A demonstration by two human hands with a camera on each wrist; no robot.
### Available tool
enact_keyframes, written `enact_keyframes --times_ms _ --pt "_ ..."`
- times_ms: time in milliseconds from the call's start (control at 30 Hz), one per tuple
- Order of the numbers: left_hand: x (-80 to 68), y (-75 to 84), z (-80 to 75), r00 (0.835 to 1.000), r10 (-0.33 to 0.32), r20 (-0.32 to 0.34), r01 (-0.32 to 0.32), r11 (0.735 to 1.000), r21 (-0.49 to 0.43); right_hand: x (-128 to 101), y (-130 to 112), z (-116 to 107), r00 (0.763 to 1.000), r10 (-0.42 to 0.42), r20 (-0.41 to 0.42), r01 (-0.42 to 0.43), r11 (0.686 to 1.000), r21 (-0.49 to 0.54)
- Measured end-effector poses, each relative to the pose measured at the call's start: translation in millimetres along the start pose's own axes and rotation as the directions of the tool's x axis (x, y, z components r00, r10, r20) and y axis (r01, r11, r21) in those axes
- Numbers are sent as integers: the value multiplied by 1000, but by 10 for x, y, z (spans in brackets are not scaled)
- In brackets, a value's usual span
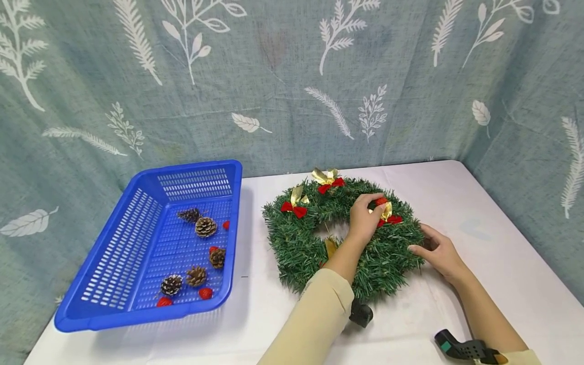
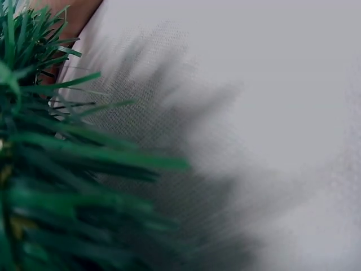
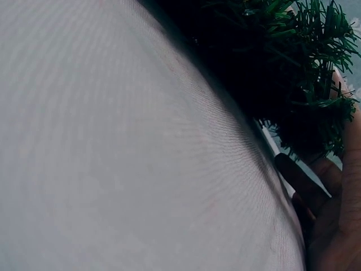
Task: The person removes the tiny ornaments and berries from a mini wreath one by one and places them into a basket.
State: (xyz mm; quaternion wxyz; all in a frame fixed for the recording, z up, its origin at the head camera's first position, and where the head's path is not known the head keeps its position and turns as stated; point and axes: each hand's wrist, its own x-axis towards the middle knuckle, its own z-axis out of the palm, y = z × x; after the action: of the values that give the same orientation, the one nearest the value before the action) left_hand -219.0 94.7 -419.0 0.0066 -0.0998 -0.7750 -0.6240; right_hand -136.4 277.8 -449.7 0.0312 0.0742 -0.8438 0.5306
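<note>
A green artificial wreath (image 1: 292, 248) lies on the white table, trimmed with gold ribbons and red bows (image 1: 294, 209). Reaching across its centre hole, my left hand (image 1: 363, 219) pinches a small red strawberry-like ornament (image 1: 381, 201) against the greenery, beside a gold ribbon with a red bow (image 1: 393, 220). My right hand (image 1: 441, 254) grips the wreath's outer right edge, thumb on the upper side. In the right wrist view its fingers (image 3: 304, 183) lie low beside the green needles (image 3: 316, 107). Only needles (image 2: 84, 152) and tablecloth fill most of the left wrist view.
To the left stands a blue plastic basket (image 1: 230, 274) with several pine cones (image 1: 206, 227) and several red strawberry-like ornaments (image 1: 206, 293). A patterned curtain (image 1: 283, 91) hangs behind the table (image 1: 493, 243). A black wrist device (image 1: 465, 350) sits by my right forearm.
</note>
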Motion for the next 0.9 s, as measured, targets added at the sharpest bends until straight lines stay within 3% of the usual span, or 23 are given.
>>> enact_keyframes --times_ms 333,600,900 --pt "-10 -6 -8 998 -1 -70 -5 996 -91 18 33 1 999 -34 -4 34 999 20" --pt "-1 6 12 989 16 -144 -32 994 -109 1 29 -14 1000 -25 0 25 999 27" --pt "-33 42 -5 986 10 -165 -36 988 -151 7 25 -18 1000 -17 -2 17 999 30"
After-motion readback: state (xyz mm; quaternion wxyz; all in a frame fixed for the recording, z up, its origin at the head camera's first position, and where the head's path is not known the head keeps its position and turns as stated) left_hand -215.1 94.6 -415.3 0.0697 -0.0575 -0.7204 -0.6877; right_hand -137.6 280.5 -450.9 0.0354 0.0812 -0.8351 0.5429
